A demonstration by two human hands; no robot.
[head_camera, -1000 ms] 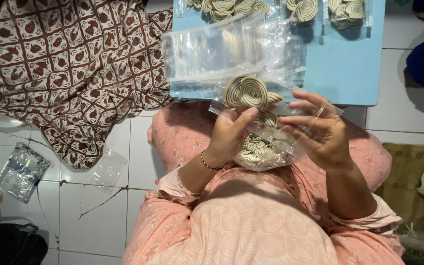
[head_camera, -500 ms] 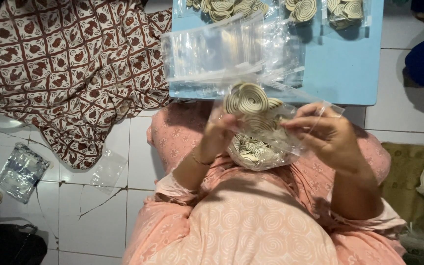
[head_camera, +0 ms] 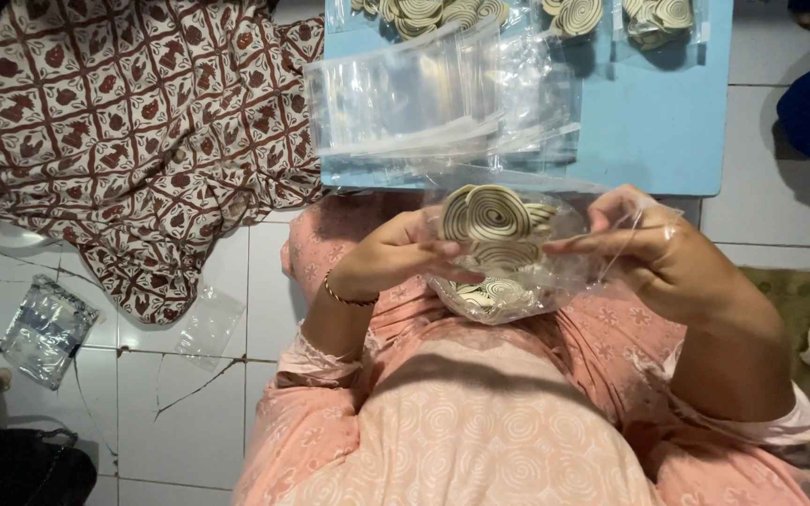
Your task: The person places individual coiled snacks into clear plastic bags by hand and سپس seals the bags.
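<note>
Beyond the clear bag of spiral coils (head_camera: pixel 503 258), which serves as the landmark for everything else, lies the patterned brown cloth (head_camera: pixel 124 122), spread on the floor well to its left. Just past the bag stands the light blue counter (head_camera: pixel 649 122), carrying a loose stack of empty clear bags (head_camera: pixel 424 103) and, at its far edge, several filled packets of coils (head_camera: pixel 574 17). Below the bag is the person's lap in peach fabric (head_camera: pixel 480 431). A crumpled plastic packet (head_camera: pixel 47 328) lies on the floor tiles far to the bag's lower left.

The bag itself is held above the lap, just short of the counter's near edge. The left hand (head_camera: pixel 391 258) is closed on the bag's left side, fingers pressing against the coils through the film. The right hand (head_camera: pixel 672 258) pinches the film at the bag's right, its grip together on the plastic (how firmly, I cannot tell).

Risks, as I judge them: the mouth of the bag looks unsealed, and one large coil (head_camera: pixel 489 214) rides high near the top, so a tilt toward the lap could tip it out. The film is thin and slick; a slip of the right pinch would let that side sag and spill coils. Squeezing too hard with the left fingers might bend or unwind the spirals. The stack of empty bags sits close enough that a careless lift could sweep some off the counter.
</note>
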